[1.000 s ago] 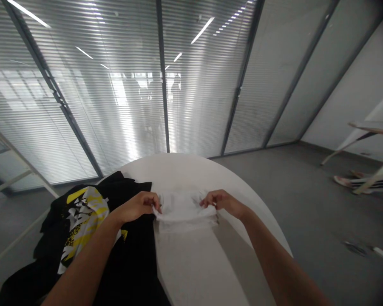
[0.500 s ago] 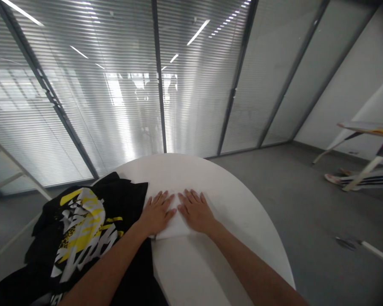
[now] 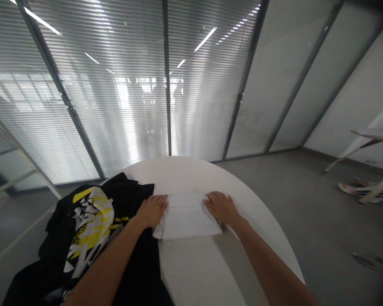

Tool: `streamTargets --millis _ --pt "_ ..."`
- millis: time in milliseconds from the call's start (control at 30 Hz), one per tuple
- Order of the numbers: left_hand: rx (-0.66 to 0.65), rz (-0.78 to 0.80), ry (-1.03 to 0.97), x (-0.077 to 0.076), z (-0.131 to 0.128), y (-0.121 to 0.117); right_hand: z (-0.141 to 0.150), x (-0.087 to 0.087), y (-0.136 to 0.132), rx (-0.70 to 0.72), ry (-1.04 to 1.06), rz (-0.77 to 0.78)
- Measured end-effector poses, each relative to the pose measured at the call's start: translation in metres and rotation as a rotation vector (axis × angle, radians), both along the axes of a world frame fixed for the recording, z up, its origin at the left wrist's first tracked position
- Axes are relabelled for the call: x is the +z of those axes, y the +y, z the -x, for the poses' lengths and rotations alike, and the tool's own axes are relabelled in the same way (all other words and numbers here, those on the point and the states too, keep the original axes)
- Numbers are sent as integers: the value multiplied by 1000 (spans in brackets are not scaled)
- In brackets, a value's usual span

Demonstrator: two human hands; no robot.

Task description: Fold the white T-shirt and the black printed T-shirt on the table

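**Our two bare hands lay on either side of a folded white cloth**

Our left hand (image 3: 153, 210) rested on the left edge of the folded white cloth (image 3: 188, 216), its fingers close together and laid over the fabric rather than pinched on it. Our right hand (image 3: 221, 207) lay over the right edge, palm down, its fingers slightly apart and also not clamped. The cloth was flat on the round white table (image 3: 185, 168), its middle uncovered between our hands and its near edge fairly straight. At its near left corner a loose layer stuck out.

Just left of the cloth, a crumpled black fabric garment (image 3: 143, 263) with a yellow, white and grey print (image 3: 95, 221) spread over the table's left side, partly under our left forearm. A pale, slim-barred frame (image 3: 35, 165) stood farther left. Beyond the table's far edge rose a glass partition with pale slatted blinds (image 3: 197, 127), and grey floor (image 3: 268, 174) stretched away to the right.
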State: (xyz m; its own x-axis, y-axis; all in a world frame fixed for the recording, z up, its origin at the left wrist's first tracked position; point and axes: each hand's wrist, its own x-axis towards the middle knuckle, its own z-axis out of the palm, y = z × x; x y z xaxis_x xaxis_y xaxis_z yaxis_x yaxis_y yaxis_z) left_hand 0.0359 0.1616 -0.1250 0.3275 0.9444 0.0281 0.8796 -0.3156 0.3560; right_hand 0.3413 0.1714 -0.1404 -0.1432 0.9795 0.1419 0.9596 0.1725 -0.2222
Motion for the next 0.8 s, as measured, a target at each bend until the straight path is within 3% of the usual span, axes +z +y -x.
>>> streamTargets --millis 100,200,333,433,567,700,800 --pt "64 -44 64 3 16 7 1 8 0 -45 18 -46" --pt "102 -54 116 3 30 13 10 7 -1 45 107 -87" --pt "82 -80 171 1 30 12 25 0 -5 266 130 31" --pt "95 -89 234 -1 24 8 26 1 -7 236 68 79" --pt "98 -56 233 -2 23 7 12 15 -7 172 108 236" --pt "95 -48 245 -3 26 8 -10 31 -6 225 364 427" --pt "104 -31 260 -2 26 8 -39 33 2 128 517 368"
